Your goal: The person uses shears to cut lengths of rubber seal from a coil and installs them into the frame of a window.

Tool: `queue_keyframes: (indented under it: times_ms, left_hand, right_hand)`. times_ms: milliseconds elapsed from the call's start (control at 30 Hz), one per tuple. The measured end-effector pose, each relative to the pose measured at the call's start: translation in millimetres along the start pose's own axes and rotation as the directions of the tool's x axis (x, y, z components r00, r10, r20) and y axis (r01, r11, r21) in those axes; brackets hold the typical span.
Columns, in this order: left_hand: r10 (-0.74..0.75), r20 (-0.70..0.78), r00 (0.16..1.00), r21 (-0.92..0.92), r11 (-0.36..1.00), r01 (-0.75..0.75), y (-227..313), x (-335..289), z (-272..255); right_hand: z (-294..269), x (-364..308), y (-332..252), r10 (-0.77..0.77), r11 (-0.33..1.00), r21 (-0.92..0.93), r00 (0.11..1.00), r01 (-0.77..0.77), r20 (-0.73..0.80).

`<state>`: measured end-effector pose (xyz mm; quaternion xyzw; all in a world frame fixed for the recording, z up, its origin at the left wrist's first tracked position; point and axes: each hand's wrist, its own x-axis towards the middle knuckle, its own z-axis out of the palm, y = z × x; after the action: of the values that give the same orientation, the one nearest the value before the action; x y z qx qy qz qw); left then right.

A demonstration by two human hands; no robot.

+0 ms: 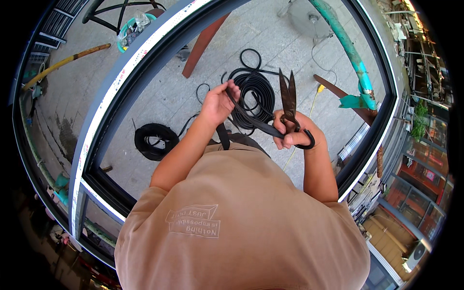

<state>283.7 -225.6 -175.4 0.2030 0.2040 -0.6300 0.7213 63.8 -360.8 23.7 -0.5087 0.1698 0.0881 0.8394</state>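
Observation:
My right hand [296, 129] is closed around dark, worn scissors [288, 99]; their blades point away from me and stand slightly apart. The same hand also grips a flat black rubber strip [256, 123]. From there the strip runs leftward to my left hand [220, 102], whose fingers are closed on it near the fingertips. Another length of strip hangs down by my waist. Beyond my hands, a large coil of black rubber strip [263, 92] lies on the grey floor, with loose loops around it. A smaller black coil [155, 141] rests to the left, beside my forearm.
A large frame [123, 72] with white and dark edges surrounds me. Reddish-brown beams [205, 46] and a teal-wrapped pole [345, 43] stand around it. At the far left is a teal basket [126, 33] with odds and ends. A yellow cord [314, 99] crosses the floor.

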Motion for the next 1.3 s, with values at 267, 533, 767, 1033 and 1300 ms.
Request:
queue_keyframes:
  times_ms: [267,533,767,1033,1300]
  left_hand:
    - [0.311,-0.242,0.919,0.024,0.949,-0.315,71.6,-0.7,-66.3]
    - [0.515,-0.305,0.801,0.115,0.855,-0.505,113.2,-49.0,-87.4]
    - [0.688,-0.312,0.656,0.112,0.712,-0.693,147.8,-87.2,-107.4]
    - [0.685,-0.292,0.668,0.217,0.727,-0.651,109.2,-101.4,-79.7]
    - [0.541,-0.034,0.840,0.649,0.652,-0.393,48.5,-109.0,-35.4]
  right_hand:
    - [-86.1,-59.5,17.0,-0.181,0.982,-0.040,0.848,0.186,-0.499]
    - [-129.9,-72.0,36.5,-0.127,0.946,-0.263,0.526,-0.191,-0.841]
    - [-192.5,-78.7,71.9,-0.238,0.822,-0.362,0.313,-0.439,-0.920]
    - [-246.7,-77.3,132.9,-0.248,0.822,-0.307,0.184,-0.480,-0.951]
    - [-161.3,22.7,135.6,-0.438,0.648,-0.590,0.399,-0.482,-0.806]
